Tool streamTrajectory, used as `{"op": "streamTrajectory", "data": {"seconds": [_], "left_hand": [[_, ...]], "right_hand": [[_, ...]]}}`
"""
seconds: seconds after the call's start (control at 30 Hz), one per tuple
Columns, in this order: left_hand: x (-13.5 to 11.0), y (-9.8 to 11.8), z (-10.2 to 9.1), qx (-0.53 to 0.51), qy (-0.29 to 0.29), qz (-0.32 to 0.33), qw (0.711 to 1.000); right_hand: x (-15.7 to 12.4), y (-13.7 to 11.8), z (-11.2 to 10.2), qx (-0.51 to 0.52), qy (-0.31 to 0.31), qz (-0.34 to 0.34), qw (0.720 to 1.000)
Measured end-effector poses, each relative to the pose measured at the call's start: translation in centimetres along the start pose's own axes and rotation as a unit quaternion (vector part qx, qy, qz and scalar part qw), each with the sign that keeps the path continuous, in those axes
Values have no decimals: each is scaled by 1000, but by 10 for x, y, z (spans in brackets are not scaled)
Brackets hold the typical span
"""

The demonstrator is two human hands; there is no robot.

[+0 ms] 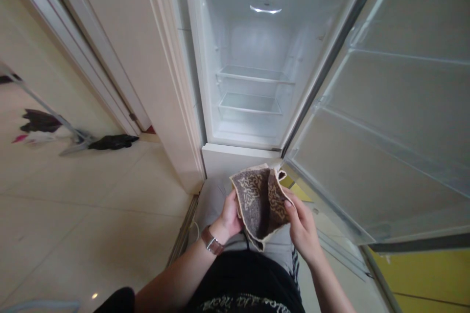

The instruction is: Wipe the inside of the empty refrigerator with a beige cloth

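A brown cloth (251, 195) with a cream leaf-like pattern and pale edges is held in front of my body, folded with a crease down its middle. My left hand (231, 215) grips its left edge, the fingers hidden behind it. At the right edge my right hand (301, 222) pinches the cloth, thumb on top. Beyond both hands stands a white fridge (240, 159) with its door open. Two glass shelves, an upper one (257, 74) and a lower one (251, 103), sit low inside it, under a lit lamp (265, 10).
The fridge door (396, 122), with clear racks, swings out on the right. A door frame (172, 107) stands close on the left. Farther left on the tiled floor (110, 225) lie black bags (113, 142) beside a long-handled tool (75, 143). Yellow panels (422, 274) show at lower right.
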State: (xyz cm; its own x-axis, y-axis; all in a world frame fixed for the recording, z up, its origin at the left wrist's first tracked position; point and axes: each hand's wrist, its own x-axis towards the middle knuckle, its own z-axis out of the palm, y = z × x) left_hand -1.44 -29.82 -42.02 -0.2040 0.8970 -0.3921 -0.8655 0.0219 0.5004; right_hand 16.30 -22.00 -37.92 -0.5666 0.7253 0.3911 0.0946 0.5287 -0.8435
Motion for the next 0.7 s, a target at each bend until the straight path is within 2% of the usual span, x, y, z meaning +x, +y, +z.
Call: {"op": "streamTrajectory", "data": {"seconds": [0.1,0.2,0.27,0.37,0.53,0.7], "left_hand": [[-5,3,10,-19,-34,-33,999],[-11,4,20,-11,-64,3,998],[-13,4,24,-5,-70,35,997],[-14,0,23,4,-82,51,995],[-13,-12,20,41,-73,66,994],[-14,-18,21,62,-52,46,996]], "right_hand": [[-3,-9,7,-31,-65,-37,997],[-5,-18,18,-87,-151,-71,982],[-4,-21,24,-106,-167,-80,977],[-4,-17,30,-83,-127,-72,986],[-7,-1,37,-41,-8,-17,999],[-10,7,39,-45,45,5,998]]}}
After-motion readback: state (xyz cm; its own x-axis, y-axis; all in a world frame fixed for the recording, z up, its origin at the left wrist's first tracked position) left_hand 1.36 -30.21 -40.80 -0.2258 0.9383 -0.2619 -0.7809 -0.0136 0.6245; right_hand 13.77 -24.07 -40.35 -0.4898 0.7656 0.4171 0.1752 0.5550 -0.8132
